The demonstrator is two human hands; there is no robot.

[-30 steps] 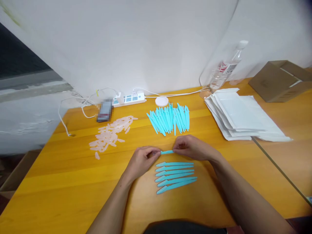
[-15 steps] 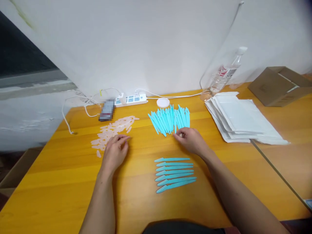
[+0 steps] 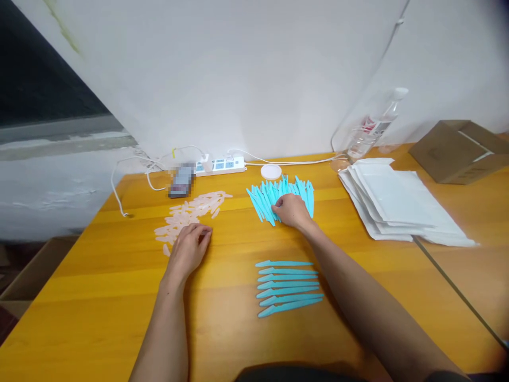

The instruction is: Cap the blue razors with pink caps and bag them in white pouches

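My right hand (image 3: 292, 210) lies over the near side of a pile of slim turquoise eyebrow razors (image 3: 260, 200). Its thumb and fingers are curled together among them; what they grip is hidden. My left hand (image 3: 190, 245) rests by the near right edge of a scatter of pale pink, see-through blade covers (image 3: 181, 217). Its thumb and forefinger are pinched together, and I cannot make out anything between them. Nearer to me, several turquoise razors (image 3: 289, 285) lie crosswise in a neat row, one below another, their wider ends to the left.
Along the wall stand a white power strip (image 3: 222, 165) with cables, a phone (image 3: 182, 180) and a round white disc (image 3: 271, 171). To the right are white padded envelopes (image 3: 401, 201), a clear bottle (image 3: 374, 127) and a cardboard box (image 3: 449, 154). The wooden table (image 3: 99, 297) ends at the left.
My right hand has moved left and forward from the pile's near edge onto the razors. My left hand stays almost in place. The view has shifted slightly.
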